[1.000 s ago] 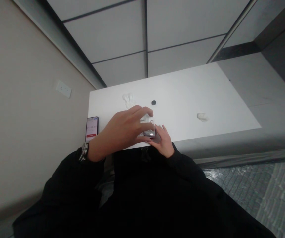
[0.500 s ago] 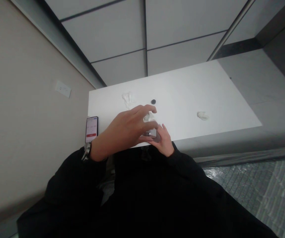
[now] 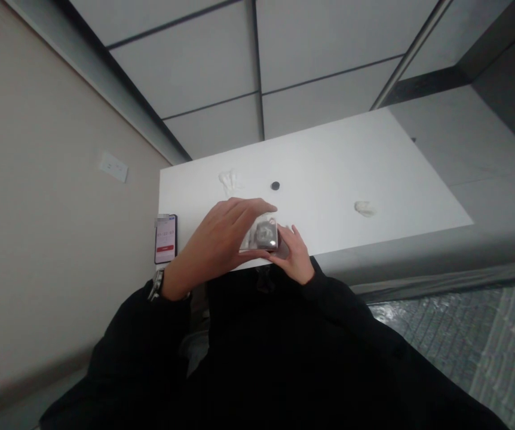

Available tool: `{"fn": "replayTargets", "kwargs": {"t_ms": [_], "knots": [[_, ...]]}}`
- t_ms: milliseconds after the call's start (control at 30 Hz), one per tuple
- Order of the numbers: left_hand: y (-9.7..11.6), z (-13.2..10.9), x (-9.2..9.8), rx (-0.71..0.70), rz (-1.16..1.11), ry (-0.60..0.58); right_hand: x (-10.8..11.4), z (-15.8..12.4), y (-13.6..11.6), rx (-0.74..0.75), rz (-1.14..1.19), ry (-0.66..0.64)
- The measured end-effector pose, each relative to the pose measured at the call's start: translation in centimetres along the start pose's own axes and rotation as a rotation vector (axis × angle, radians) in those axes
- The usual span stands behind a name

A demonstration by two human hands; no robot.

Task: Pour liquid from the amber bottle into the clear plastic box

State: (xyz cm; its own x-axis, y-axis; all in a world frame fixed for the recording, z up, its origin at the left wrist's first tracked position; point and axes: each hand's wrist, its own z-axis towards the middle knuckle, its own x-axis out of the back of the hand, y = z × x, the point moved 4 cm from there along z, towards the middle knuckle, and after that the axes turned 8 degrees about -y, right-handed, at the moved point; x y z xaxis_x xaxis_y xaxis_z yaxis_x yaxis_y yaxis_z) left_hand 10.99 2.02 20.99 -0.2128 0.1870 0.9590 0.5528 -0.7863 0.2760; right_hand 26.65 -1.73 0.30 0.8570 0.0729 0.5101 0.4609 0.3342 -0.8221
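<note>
A small, shiny, box-like thing (image 3: 266, 235) with a clear-looking surface and a rounded grey part sits at the table's near edge, between my hands. My left hand (image 3: 224, 233) arches round its left and far sides, thumb stretched along the near side. Against its right side rest the fingers of my right hand (image 3: 297, 254), with the thumb at the near corner. Both hands appear to grip it; its left part is partly covered by my left hand. Just beyond lies a small dark round disc (image 3: 275, 186).
On the white table (image 3: 329, 161) lie a crumpled, whitish, translucent piece (image 3: 228, 179) at the back left and another whitish crumpled piece (image 3: 365, 208) to the right. A phone (image 3: 166, 239) with a lit screen lies by the left wall. Panelled doors (image 3: 208, 71) stand behind the table.
My left hand's fingers have drawn together and shifted back to the left, uncovering more of the box-like thing's top. My right hand stays almost where it was at its right side.
</note>
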Motion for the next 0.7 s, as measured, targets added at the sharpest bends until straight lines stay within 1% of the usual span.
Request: {"fn": "replayTargets", "kwargs": {"t_ms": [133,267,367,467,567,633,700], "knots": [[-1.1,-1.5,-0.6,0.077,-0.085,0.064,0.0,0.1,0.0,-0.023,0.005,-0.015],[-2.5,-3.1,-1.7,0.173,-0.204,0.139,0.2,0.1,-0.3,-0.023,-0.008,-0.025],[-3.4,-4.2,-2.8,0.197,-0.292,0.193,0.2,0.1,-0.3,-0.018,-0.009,-0.032],[-4.3,-5.2,-4.4,0.22,-0.422,0.214,0.1,0.1,-0.2,-0.02,-0.001,-0.039],[-5.2,-6.0,-6.5,0.27,-0.624,0.247,0.1,0.1,-0.1,-0.021,0.006,-0.033],[-5.7,-6.4,-7.7,0.293,-0.725,0.317,0.1,0.1,-0.1,-0.019,0.01,-0.024],[-6.0,-6.7,-8.5,0.31,-0.774,0.404,0.1,0.1,-0.1,-0.014,0.016,-0.022]]}}
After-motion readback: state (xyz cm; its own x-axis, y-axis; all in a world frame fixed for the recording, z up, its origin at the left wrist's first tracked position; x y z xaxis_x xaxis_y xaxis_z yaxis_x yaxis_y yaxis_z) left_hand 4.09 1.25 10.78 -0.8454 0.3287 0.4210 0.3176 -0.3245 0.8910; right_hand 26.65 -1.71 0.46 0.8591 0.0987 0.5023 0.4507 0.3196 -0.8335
